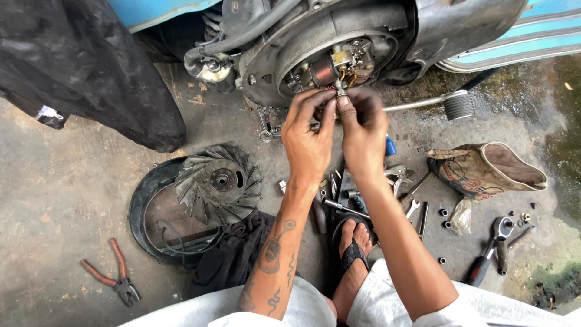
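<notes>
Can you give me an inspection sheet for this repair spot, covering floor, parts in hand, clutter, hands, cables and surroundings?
Surface: concrete floor, stained, damp at right.
Job's things: small metal part pinched between both hands at the open stator housing.
Clutter: finned flywheel on black cover, red-handled pliers, ratchet, loose sockets, wrenches, cloth bag, dark rag.
Grippers: left hand and right hand both closed on the part.
Cables: yellow wires at the coil; black cable on the cover.
Surroundings: blue scooter body, kick-start pedal, black sheet.
</notes>
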